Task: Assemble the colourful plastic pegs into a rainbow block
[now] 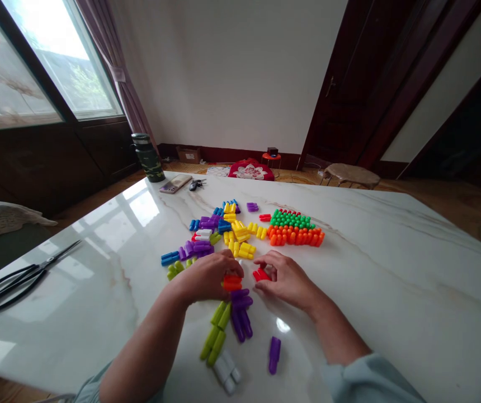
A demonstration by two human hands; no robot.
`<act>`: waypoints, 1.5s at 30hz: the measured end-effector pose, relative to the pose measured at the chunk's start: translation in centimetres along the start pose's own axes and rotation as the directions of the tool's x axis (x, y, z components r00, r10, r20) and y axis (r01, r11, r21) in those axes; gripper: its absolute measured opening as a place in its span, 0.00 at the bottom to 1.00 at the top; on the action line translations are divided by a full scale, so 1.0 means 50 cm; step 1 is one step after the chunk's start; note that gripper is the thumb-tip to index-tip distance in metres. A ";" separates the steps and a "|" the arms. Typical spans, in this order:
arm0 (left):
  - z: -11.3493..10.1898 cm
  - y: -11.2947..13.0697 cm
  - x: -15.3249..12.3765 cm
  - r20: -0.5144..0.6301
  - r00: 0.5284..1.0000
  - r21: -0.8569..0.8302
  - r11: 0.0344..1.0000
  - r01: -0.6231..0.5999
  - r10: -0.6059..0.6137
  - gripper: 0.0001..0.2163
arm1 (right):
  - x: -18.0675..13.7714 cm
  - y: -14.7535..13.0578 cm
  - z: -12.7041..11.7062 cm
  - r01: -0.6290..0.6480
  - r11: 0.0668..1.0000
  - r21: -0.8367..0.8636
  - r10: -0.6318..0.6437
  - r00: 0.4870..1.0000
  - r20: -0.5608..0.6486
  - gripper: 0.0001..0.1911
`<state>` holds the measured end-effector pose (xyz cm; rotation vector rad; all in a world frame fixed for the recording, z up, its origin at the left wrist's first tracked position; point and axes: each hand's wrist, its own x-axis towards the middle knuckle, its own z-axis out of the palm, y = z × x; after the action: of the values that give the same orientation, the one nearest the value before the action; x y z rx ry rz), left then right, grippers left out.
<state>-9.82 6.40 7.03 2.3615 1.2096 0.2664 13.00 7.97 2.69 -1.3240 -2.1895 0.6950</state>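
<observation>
My left hand [207, 275] is curled over an orange-red block [232, 282] that tops a joined figure of purple blocks [240, 313] and lime green blocks [217, 333], with a white piece [227, 372] at its near end. My right hand [286, 279] pinches a small red block [261, 274] just to the right of that figure. Beyond both hands lies a loose heap of yellow, purple and blue blocks [224, 232]. A joined slab of orange and green blocks [294, 228] sits further right.
A lone purple block [274, 354] lies near my right forearm. Black scissors [18, 277] rest at the table's left edge. A phone [175, 183], keys [196, 183] and a camouflage bottle [148, 158] stand at the far left corner. The white marble table [391, 280] fills the view.
</observation>
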 end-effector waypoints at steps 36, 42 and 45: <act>0.070 0.004 0.071 -0.443 0.876 -0.390 0.921 0.003 -0.191 0.07 | 0.016 0.030 -0.005 -0.035 0.930 0.367 0.224 0.844 -0.487 0.15; 0.068 0.010 0.071 -0.417 0.902 -0.245 0.970 0.010 -0.114 0.08 | 0.006 0.114 -0.040 -0.371 0.928 0.044 0.326 0.746 -0.581 0.07; 0.066 0.016 0.071 -0.387 0.915 -0.237 0.971 0.016 -0.110 0.08 | 0.012 0.124 -0.029 -0.359 0.933 -0.004 0.300 0.785 -0.543 0.06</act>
<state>-5.92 7.81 4.40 2.1207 1.3481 0.8540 17.71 11.26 -0.13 -1.7368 -1.5751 0.2669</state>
